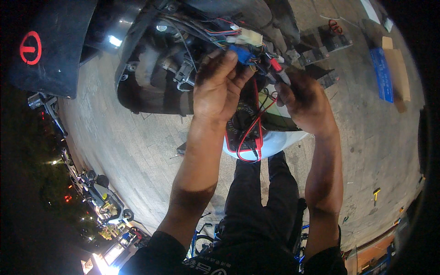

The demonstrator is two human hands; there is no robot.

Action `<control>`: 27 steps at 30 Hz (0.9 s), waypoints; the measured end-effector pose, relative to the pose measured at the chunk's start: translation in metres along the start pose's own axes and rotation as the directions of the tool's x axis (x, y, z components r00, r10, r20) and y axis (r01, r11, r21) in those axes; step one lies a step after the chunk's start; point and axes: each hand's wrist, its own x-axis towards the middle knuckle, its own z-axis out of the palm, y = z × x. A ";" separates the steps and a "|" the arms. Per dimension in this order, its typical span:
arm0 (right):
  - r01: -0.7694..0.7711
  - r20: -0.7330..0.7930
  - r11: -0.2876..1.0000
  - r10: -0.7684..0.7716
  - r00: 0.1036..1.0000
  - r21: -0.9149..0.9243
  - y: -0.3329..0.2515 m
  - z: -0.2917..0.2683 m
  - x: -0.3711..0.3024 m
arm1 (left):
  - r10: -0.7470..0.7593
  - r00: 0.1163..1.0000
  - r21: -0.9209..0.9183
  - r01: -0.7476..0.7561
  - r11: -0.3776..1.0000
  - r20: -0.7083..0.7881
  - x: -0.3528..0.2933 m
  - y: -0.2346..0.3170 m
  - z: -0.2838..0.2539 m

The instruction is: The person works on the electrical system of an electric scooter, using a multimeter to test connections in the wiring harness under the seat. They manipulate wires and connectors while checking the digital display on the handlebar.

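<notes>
A: Centrally, the left hand (219,85) pinches a blue connector (241,53) between thumb and fingers, lifted out of the wire bundle (220,32) that hangs from the opened body of a scooter (156,68).

B: And the right hand (306,103)?

A: It closes around a red-tipped test probe (277,68), its tip aimed toward the connector. Holding the connector steady lets the probe tip meet its small contacts.

B: Where is the meter?

A: A red-cased multimeter (243,130) lies below the hands, resting on a white rounded panel (284,140) over the person's knees; red and black leads (250,137) loop from it up toward the hands. Placed there, its face stays within view while both hands are occupied.

B: The setting?

A: Grey paving (137,137), outdoors at night. Dark parts (330,43) lie on the ground beyond the hands, with cardboard and a blue sheet (382,73) farther right. Parked scooters (98,192) stand at the lower left.
</notes>
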 end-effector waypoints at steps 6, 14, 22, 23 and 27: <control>0.001 -0.010 1.000 -0.001 1.000 -0.010 0.007 0.000 -0.001 | -0.013 1.000 0.041 0.012 0.999 0.021 -0.004 0.004 0.007; -0.070 0.086 0.982 0.055 0.995 0.175 0.012 -0.001 0.002 | -0.002 0.997 -0.003 0.002 1.000 0.081 -0.006 0.004 0.005; -0.105 0.114 0.972 0.082 0.990 0.211 0.011 0.002 0.006 | 0.012 0.998 -0.078 -0.007 0.997 0.060 -0.008 0.006 0.009; -0.095 0.102 0.971 0.074 0.992 0.219 0.011 0.003 0.005 | 0.012 0.998 -0.082 -0.007 0.997 0.062 -0.008 0.006 0.009; -0.060 0.080 0.968 0.042 0.996 0.244 0.014 0.005 0.004 | 0.007 0.992 -0.057 0.000 0.998 0.123 -0.007 0.007 0.004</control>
